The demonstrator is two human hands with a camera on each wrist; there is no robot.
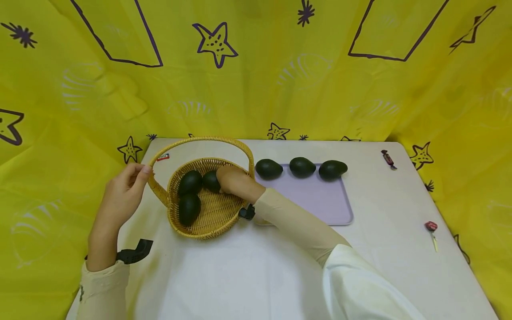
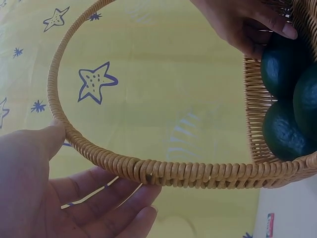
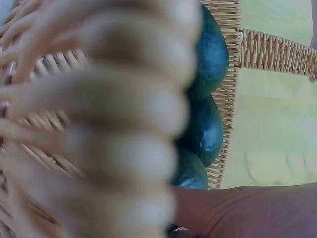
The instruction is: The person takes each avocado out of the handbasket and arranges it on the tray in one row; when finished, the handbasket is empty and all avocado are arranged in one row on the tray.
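Note:
A round wicker basket point(image 1: 218, 213) with a tall arched handle point(image 2: 188, 173) holds dark green avocados. My left hand point(image 1: 125, 193) holds the left side of the handle between thumb and fingers, with the fingers underneath in the left wrist view. Reaching inside from the right, my right hand point(image 1: 236, 180) is at the basket's back wall. Its curled fingers and thumb grip an avocado point(image 2: 282, 69), partly covering it. Beside that one lie two more avocados point(image 1: 190, 182) along the left of the basket. The blurred handle blocks much of the right wrist view.
A pale purple tray point(image 1: 312, 204) stands right of the basket, with three avocados point(image 1: 302, 167) along its back edge. A wrapped candy point(image 1: 389, 160) and a lollipop point(image 1: 431, 226) lie farther right. A small red wrapper point(image 1: 163, 157) lies behind the handle. Yellow curtain point(image 1: 256, 89) surrounds the white table point(image 1: 240, 275).

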